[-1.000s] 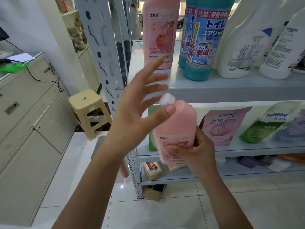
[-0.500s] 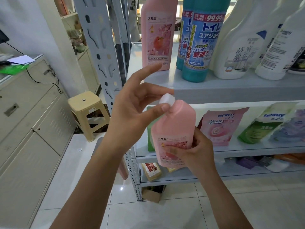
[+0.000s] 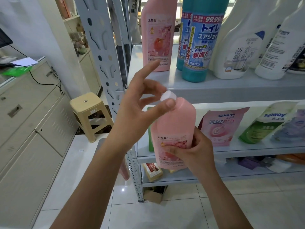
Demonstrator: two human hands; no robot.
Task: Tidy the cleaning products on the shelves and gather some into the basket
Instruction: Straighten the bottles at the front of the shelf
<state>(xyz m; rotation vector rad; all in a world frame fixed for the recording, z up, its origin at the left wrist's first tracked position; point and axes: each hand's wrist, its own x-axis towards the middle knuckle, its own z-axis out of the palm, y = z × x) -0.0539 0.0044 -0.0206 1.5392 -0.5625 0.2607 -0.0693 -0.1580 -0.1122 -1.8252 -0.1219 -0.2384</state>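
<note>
A pink bottle (image 3: 175,126) with a flowered label is held up in front of the grey shelf unit (image 3: 214,90). My right hand (image 3: 193,154) grips its lower half, thumb across the label. My left hand (image 3: 140,106) pinches the bottle's white cap (image 3: 168,96) between thumb and curled fingers, while the index finger points up. A second, matching pink bottle (image 3: 158,33) stands on the upper shelf. No basket is in view.
On the upper shelf stand two teal bottles (image 3: 201,40) and white spray bottles (image 3: 237,45). Refill pouches (image 3: 221,128) lean on the middle shelf; boxes lie on the lowest one. A beige stool (image 3: 89,113) and grey cabinets (image 3: 24,123) stand to the left on the tiled floor.
My left hand's spread fingers have curled in around the white cap. The bottle has stayed in my right hand, rising slightly.
</note>
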